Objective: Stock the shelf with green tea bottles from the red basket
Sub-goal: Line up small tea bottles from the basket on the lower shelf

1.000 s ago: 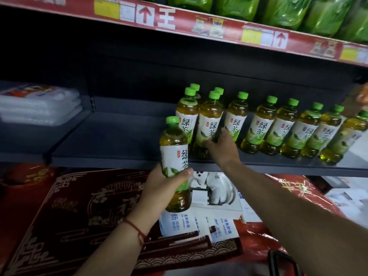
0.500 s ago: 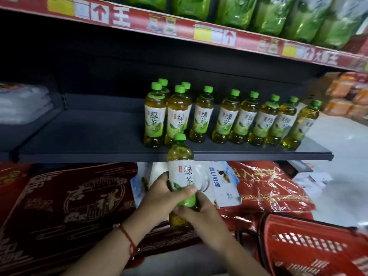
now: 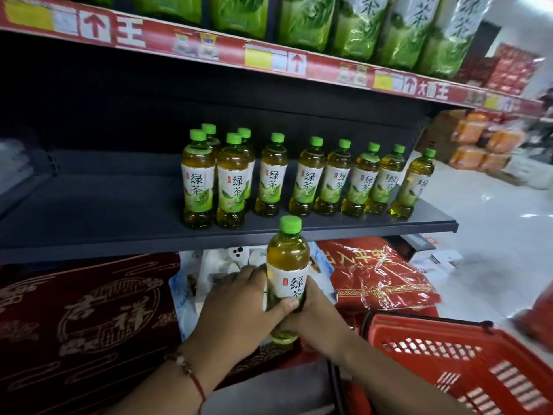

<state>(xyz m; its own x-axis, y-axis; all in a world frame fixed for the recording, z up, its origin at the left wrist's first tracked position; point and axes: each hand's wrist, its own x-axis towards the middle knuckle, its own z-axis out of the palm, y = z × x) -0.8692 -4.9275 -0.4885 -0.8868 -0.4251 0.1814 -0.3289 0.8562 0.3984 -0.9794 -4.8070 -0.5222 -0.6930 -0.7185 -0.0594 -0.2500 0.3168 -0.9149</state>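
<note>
A green tea bottle (image 3: 288, 262) with a green cap stands upright in front of and below the dark shelf (image 3: 119, 232). My left hand (image 3: 239, 307) grips its lower body from the left, thumb across the label. My right hand (image 3: 317, 316) holds it from the right and behind. Several matching bottles (image 3: 308, 178) stand in a row on the shelf, with a few more (image 3: 209, 139) set behind at the left end. The red basket (image 3: 449, 360) sits at lower right; its inside is mostly out of view.
The shelf's left half (image 3: 89, 205) is bare. Large green tea packs (image 3: 353, 22) fill the shelf above, behind a red price strip (image 3: 209, 46). Dark red mats (image 3: 74, 319) and red wrapped goods (image 3: 374, 271) lie below. White aisle floor (image 3: 493, 235) opens to the right.
A second ago my right hand touched bottles on the shelf while my left held the bottle. The right hand came back to the held bottle, and my view swung right, showing the basket.
</note>
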